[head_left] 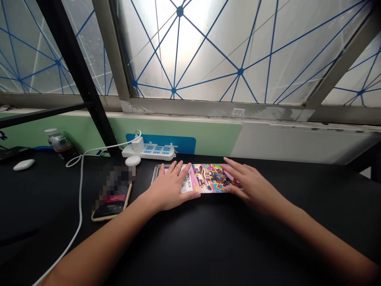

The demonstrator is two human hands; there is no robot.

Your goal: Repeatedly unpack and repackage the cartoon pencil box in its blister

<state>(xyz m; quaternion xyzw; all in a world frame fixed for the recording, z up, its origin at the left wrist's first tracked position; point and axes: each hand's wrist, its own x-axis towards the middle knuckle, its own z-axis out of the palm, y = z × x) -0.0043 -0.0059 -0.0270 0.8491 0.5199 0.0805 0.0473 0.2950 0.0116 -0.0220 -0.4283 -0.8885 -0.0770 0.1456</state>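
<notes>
Pencil box on desk below window

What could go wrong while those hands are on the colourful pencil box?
If the left hand slides off the pencil box, that arm might nudge the phone beside it. The white cable also runs close to that arm, so a snag might tug the adapter in the power strip.

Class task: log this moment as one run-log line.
left hand: spread over pencil box | right hand: fingers over its right end | phone: left of box
</notes>
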